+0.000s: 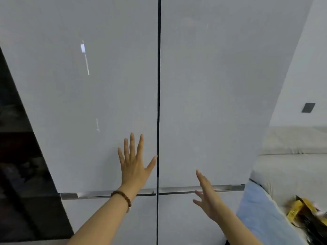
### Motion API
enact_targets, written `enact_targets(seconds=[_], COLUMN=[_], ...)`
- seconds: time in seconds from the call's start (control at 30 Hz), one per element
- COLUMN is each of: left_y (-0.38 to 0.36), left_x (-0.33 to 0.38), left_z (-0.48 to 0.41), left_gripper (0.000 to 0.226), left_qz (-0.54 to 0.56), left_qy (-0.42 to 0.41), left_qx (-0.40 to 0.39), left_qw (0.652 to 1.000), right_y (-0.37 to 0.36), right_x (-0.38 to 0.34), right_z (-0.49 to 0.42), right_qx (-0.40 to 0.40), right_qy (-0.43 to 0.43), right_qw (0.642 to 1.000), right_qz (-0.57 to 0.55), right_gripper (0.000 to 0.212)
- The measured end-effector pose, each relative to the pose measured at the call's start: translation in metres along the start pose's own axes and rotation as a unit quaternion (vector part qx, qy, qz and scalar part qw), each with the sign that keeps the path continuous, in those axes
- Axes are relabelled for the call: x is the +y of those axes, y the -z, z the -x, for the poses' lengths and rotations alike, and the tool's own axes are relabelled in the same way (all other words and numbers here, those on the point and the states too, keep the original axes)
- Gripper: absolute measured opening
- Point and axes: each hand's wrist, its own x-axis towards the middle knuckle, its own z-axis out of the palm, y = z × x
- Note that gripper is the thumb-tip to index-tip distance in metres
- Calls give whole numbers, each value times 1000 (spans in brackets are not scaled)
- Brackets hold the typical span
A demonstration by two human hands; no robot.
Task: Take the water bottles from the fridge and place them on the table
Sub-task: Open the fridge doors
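A tall pale grey fridge fills the view, its left door (88, 103) and right door (212, 103) both closed along a dark centre seam. My left hand (135, 163) lies flat on the left door with fingers spread, thumb close to the seam; a brown bead bracelet circles that wrist. My right hand (207, 195) is open, edge-on, in front of the right door near the metal handle strip (223, 188). No water bottles are visible; the fridge's inside is hidden.
A dark cabinet (19, 165) stands left of the fridge. On the right are a light counter or couch surface (292, 165), a pale blue cloth (256, 213), a yellow and black package (304, 214) and a dark wall switch (308, 107).
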Motion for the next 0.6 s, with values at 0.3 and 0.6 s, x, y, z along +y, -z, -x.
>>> enact_targets(seconds=[0.3,0.6], left_y=[-98,-108], left_x=[-34,-41], left_z=[-57,-63], left_gripper=[95,93], left_qz=[-62,-74], left_qy=[-135,-166], left_qx=[101,163], left_qw=[984,970], right_y=[-69,-100], right_x=[67,76], right_z=[-110,-145], right_qx=[41,99], right_qy=[-69,-69], right_qw=[987,961], right_qz=[-137,-250], right_gripper=[115,130])
